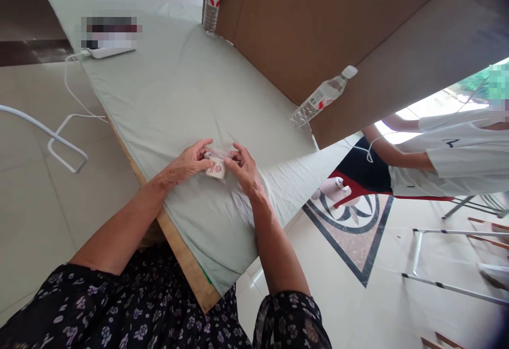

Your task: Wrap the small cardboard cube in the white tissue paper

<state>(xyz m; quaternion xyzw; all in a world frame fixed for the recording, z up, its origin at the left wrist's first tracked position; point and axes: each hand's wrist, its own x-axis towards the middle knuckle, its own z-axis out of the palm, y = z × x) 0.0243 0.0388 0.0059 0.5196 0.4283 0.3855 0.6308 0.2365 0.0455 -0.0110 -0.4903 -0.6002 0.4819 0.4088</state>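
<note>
A small pale packet (216, 168) with a reddish print and clear plastic about it is held between my two hands, just over the cloth-covered table. My left hand (194, 159) pinches its left side, the thumb lying on its face. At its upper right, my right hand (243, 166) grips the clear plastic with thumb and curled fingers. Some crumpled clear plastic (242, 203) lies on the cloth under my right wrist.
A brown cardboard panel (278, 36) stands across the table, with one bottle (212, 1) upright and another (322, 97) tilted against it. A white device (113, 51) with a cable sits at the far left. A person in a white shirt (461, 153) is at the right.
</note>
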